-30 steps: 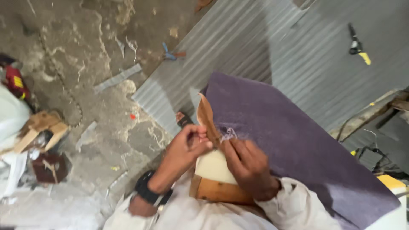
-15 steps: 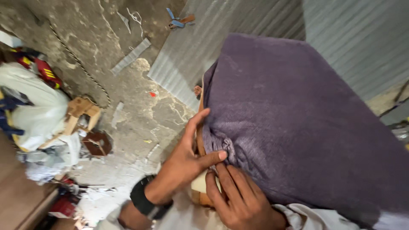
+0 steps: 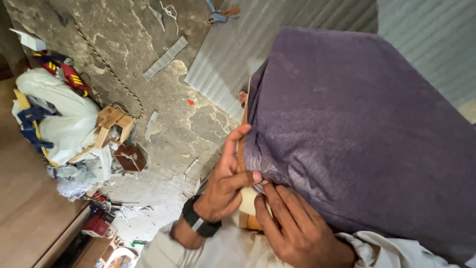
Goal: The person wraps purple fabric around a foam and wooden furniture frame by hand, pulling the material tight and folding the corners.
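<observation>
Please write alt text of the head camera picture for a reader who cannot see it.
Two bare hands pinch the edge of a purple cloth stretched over a wooden board: the left hand, with a black wristband, and the right hand below it. Scraps and a white bag lie on the concrete floor.

An upholstery workshop: rough concrete floor [image 3: 148, 59] littered with fabric scraps [image 3: 166, 58] and wood offcuts [image 3: 113, 123].

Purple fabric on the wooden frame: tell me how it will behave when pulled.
The purple fabric probably stays floppy: it drapes and bunches where the left hand and right hand pinch it. Its ribbed weave suggests good grip, not slipperiness.
</observation>
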